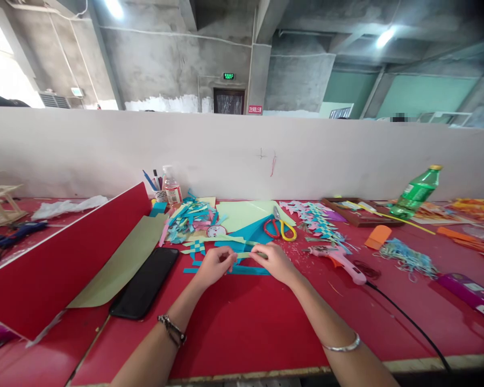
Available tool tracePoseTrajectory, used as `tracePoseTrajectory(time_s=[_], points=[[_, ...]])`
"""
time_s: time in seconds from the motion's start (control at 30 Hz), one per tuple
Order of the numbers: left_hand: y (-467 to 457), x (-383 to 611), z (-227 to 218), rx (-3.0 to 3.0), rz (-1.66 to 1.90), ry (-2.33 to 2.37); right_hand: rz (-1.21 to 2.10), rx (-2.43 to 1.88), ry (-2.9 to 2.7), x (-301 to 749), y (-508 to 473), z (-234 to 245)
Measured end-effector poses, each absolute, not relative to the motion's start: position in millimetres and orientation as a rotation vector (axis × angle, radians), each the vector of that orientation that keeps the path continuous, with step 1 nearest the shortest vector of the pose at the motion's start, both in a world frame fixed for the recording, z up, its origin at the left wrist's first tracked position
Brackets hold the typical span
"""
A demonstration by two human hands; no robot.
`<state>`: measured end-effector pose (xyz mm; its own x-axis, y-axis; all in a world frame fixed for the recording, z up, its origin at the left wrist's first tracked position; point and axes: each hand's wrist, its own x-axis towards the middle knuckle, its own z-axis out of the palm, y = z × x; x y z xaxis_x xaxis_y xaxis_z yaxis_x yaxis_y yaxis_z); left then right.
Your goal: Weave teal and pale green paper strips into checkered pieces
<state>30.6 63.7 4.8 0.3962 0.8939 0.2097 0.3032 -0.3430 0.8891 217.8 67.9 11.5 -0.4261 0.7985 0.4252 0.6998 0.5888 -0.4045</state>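
My left hand (214,265) and my right hand (277,262) are close together over the red table. Between their pinched fingers runs a narrow pale green paper strip (244,255), one end in each hand. Just below the hands lies a blue paper strip (250,271). A small blue and pale green woven checkered piece (196,248) rests left of my left hand. Beyond the hands are blue paper (252,231), a pale green sheet (242,210) and scissors (279,228) with one red and one yellow handle.
A black phone-like slab (147,282) and a red divider (76,252) stand left. Cut strips (189,217) are heaped behind. Rightward lie woven paper chains (320,221), a pink glue gun (341,259) with a black cord, and a tilted green bottle (417,192).
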Motion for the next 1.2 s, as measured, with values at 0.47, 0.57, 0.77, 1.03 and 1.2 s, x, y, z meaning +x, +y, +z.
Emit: tracePoseTrajectory(time_s=[0.47, 0.57, 0.77, 1.03, 1.2], points=[[66, 25, 6, 1.999, 1.131, 1.154, 0.546, -1.266, -2.154, 233, 75, 7], [63, 30, 5, 2.249, 1.219, 1.29, 0.46, -1.257, -2.256, 234, 75, 4], [63, 35, -11, 2.599, 0.956, 1.311, 0.061, -1.269, -2.236, 231, 76, 0], [68, 35, -21, 2.621, 0.849, 1.428, -0.263, -1.387, -2.362, 199, 103, -1], [71, 31, -18, 2.467, 1.04, 1.491, -0.154, -1.348, -2.097, 192, 112, 5]])
